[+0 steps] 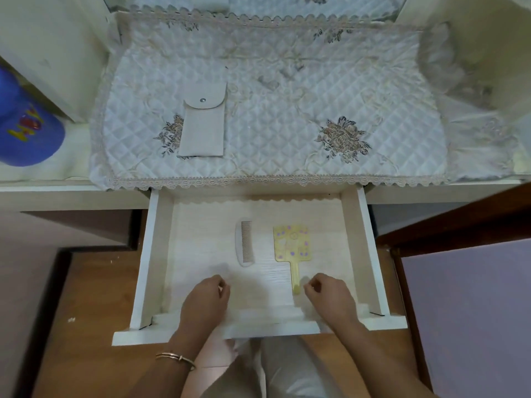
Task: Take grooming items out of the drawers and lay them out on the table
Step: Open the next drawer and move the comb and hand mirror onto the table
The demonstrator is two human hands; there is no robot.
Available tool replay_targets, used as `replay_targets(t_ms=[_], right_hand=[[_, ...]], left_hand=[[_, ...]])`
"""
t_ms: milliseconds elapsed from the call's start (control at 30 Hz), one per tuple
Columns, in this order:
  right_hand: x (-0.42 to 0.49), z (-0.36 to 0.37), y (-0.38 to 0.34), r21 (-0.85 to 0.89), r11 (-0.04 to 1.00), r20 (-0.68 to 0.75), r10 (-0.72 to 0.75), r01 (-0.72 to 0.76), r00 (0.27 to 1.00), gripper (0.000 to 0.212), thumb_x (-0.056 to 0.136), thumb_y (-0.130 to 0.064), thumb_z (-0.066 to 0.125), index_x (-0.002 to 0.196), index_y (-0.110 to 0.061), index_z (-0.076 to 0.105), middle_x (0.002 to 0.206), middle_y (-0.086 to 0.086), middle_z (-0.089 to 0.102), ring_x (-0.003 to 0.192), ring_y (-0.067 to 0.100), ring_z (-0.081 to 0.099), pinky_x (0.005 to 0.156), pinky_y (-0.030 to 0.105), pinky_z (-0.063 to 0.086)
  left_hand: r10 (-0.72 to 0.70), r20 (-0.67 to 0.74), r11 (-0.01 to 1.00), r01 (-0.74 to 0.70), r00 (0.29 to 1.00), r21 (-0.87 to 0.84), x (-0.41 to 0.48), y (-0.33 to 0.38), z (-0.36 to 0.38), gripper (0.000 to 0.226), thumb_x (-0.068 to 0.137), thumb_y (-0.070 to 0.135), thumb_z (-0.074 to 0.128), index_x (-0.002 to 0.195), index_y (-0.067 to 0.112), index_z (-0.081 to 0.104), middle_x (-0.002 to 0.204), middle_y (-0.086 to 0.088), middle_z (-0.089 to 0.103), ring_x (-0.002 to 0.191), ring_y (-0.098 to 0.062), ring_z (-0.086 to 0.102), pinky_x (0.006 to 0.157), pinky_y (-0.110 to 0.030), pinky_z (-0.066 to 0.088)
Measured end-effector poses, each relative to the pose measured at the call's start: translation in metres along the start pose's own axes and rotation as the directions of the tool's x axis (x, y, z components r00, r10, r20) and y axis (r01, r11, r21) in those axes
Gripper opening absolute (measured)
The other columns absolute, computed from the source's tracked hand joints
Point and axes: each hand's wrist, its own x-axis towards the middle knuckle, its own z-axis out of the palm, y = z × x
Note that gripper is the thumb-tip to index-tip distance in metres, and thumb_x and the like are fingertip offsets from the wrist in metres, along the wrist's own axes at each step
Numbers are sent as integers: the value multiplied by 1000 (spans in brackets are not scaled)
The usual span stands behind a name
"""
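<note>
My knees and a bracelet [175, 358] on my left wrist sit closest below. Both hands reach over the front edge of the open drawer [156, 254]. Left hand [207, 297]: fingers curled loosely inward, holding nothing. Right hand [327, 294]: fingers also curled narrow, empty, tips just beside the handle end of the yellow hand mirror [292, 245].

White comb [244, 244] lies flat in the drawer, left of the mirror, teeth facing right, apart from it. A pale pouch [204, 124] with a snap flap already lies on the quilted cloth [287, 110] covering the surface.

Best approach, as I judge it: pinch the mirror's handle with the right, take the comb by its smooth spine with the left, lift both clear of the drawer walls.
</note>
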Motion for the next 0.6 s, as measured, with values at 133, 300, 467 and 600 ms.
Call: replay_targets(t_ms=[133, 300, 467, 600], right_hand=[[32, 19, -21, 250, 955, 37, 154, -158, 987, 34, 81, -22, 64, 109, -5, 59, 106, 11, 65, 100, 26, 60, 77, 25, 41], [47, 40, -28, 202, 948, -23, 257, -248, 966, 25, 82, -20, 62, 102, -5, 57, 102, 12, 65, 94, 28, 60, 72, 27, 42], [55, 42, -27, 204, 937, -26, 295, -284, 955, 21, 82, -15, 60, 99, -4, 58, 94, 11, 63, 90, 29, 60, 69, 25, 40], [55, 41, -27, 339, 884, 20, 335, -322, 942, 24, 78, -16, 67, 97, -5, 58, 86, 5, 57, 86, 25, 57, 73, 26, 41]], left_hand=[[-136, 2, 971, 133, 991, -197, 45, 31, 16, 41, 87, 27, 56, 121, 3, 50, 118, -16, 57, 108, -31, 54, 89, -35, 43], [-266, 1, 953, 263, 964, -152, 84, 45, 36, 60, 81, 32, 64, 121, -5, 39, 123, -24, 45, 114, -40, 43, 91, -43, 38], [-288, 0, 929, 279, 958, -242, 88, 44, 41, 51, 76, 21, 71, 109, -4, 40, 114, -25, 51, 106, -42, 49, 85, -47, 44], [-286, 32, 907, 282, 958, -314, 91, 42, 35, 39, 74, 17, 72, 101, -2, 51, 105, -20, 60, 97, -36, 56, 76, -37, 45]])
